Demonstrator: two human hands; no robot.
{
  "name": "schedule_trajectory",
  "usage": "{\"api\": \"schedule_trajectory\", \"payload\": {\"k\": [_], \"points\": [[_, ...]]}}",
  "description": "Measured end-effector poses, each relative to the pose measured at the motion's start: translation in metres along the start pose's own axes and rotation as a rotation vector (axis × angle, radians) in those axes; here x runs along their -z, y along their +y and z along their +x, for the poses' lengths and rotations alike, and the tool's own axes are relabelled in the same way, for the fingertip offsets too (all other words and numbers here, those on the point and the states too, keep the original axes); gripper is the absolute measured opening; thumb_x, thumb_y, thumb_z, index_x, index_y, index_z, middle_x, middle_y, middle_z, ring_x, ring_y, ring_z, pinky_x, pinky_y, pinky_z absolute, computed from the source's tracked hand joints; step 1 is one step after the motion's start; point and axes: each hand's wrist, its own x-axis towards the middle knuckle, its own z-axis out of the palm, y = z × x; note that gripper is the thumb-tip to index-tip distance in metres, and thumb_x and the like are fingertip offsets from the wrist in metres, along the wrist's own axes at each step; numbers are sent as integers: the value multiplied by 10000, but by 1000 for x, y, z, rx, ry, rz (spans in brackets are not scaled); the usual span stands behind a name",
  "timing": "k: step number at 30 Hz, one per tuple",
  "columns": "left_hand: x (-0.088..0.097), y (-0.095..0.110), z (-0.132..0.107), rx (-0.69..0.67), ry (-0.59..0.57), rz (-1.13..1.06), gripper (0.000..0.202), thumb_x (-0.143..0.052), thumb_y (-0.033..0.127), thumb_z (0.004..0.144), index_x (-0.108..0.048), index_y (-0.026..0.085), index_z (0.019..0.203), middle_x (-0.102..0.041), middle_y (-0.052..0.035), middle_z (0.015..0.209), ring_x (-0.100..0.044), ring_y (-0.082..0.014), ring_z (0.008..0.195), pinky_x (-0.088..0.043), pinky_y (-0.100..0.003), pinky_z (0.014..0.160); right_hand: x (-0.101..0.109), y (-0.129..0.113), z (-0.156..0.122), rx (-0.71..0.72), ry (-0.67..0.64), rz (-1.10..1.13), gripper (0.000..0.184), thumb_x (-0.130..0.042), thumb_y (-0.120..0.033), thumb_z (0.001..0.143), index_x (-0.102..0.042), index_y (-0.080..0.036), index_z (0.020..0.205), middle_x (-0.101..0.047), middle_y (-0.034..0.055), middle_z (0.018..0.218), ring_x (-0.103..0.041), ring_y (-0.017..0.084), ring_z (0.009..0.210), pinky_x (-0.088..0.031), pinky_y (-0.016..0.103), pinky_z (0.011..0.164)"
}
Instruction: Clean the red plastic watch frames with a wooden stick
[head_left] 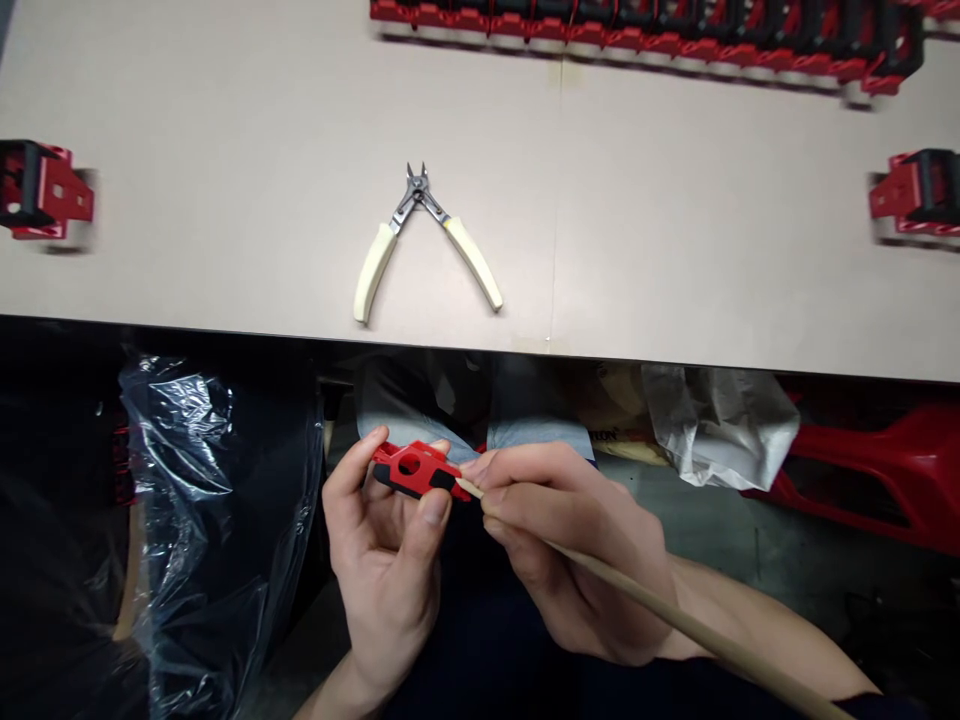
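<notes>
Between the thumb and fingers of my left hand (390,560) is a small red and black plastic part (426,462) with a round hole in its face. My right hand (577,540) pinches a long, thin wooden stick (645,598) close to its pointed end. That tip meets the right end of the plastic part; whether it goes inside, I cannot tell. Both hands are below the table's front edge, over my lap. On the table lies a pair of side cutters (420,215) with cream handles spread apart, jaws pointing away from me.
A long row of red and black plastic parts (652,40) runs along the table's (247,180) far side. Single parts lie at the left (49,190) and right (919,195). Below stand a clear plastic bag (217,520), a white bag (724,420) and a large red plastic piece (892,470).
</notes>
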Motion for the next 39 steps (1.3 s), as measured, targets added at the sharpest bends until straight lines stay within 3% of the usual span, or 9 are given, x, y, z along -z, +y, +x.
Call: {"api": "schedule_trajectory", "payload": {"k": [4, 10, 14, 19, 28, 33, 36, 39], "points": [[2, -1, 0, -28, -7, 34, 462, -884, 228, 906, -719, 363, 1316, -840, -31, 1096, -836, -221, 1030, -691, -300, 866, 0, 1, -1, 6, -11, -22, 234, -610, -30, 989, -649, -170, 1172, -783, 117, 1087, -844, 235, 1013, -736, 287, 873], [4, 0, 2, 3, -71, 48, 452, -851, 225, 941, -739, 389, 1347, -852, -31, 1110, -844, -192, 984, -681, -259, 874, -1, 6, 0, 68, -23, -37, 162, -535, -127, 1095, -669, -155, 1182, -788, 123, 1075, -820, 183, 958, -718, 248, 827], [4, 0, 3, 37, -96, 9, 440, -852, 259, 944, -749, 411, 1344, -856, -34, 1114, -845, -192, 972, -682, -273, 880, -2, 4, 0, 36, 15, -29, 158, -594, -62, 1052, -677, -149, 1155, -796, 124, 1093, -821, 147, 911, -694, 185, 816], [3, 0, 4, 64, -77, -31, 431, -855, 272, 940, -757, 401, 1339, -857, -41, 1095, -843, -181, 956, -674, -240, 856, 0, 2, -3, -2, -8, 10, 228, -609, -54, 1017, -663, -187, 1194, -778, 119, 1136, -835, 182, 1010, -714, 221, 861], [6, -1, 2, 66, -99, -14, 455, -869, 270, 929, -731, 368, 1351, -846, -54, 1120, -841, -204, 955, -683, -299, 875, -2, 7, -2, 34, -28, -21, 218, -612, -62, 1042, -709, -158, 1212, -806, 94, 1146, -829, 151, 989, -688, 180, 873], [7, -6, 5, 89, -124, -71, 414, -872, 224, 922, -714, 354, 1281, -853, -32, 1092, -831, -184, 1000, -669, -280, 887, -2, 15, -4, 50, 153, -66, 392, -629, -16, 995, -731, -191, 1331, -806, 139, 1288, -835, 217, 1058, -725, 292, 881], [4, -5, 10, 146, -120, -169, 268, -880, 245, 918, -722, 312, 1123, -863, -13, 1042, -826, -141, 962, -656, -253, 906, -4, 23, -3, 103, 112, -40, 426, -576, 0, 992, -682, -170, 1368, -845, 137, 1164, -832, 234, 1078, -720, 367, 940], [1, -3, 12, 178, -115, -184, 185, -874, 339, 930, -748, 276, 1050, -857, 0, 974, -819, -114, 894, -641, -194, 862, -11, 29, -3, 106, 95, -23, 343, -679, -47, 971, -670, -156, 1297, -844, 153, 1121, -826, 249, 1061, -711, 388, 948]]}}
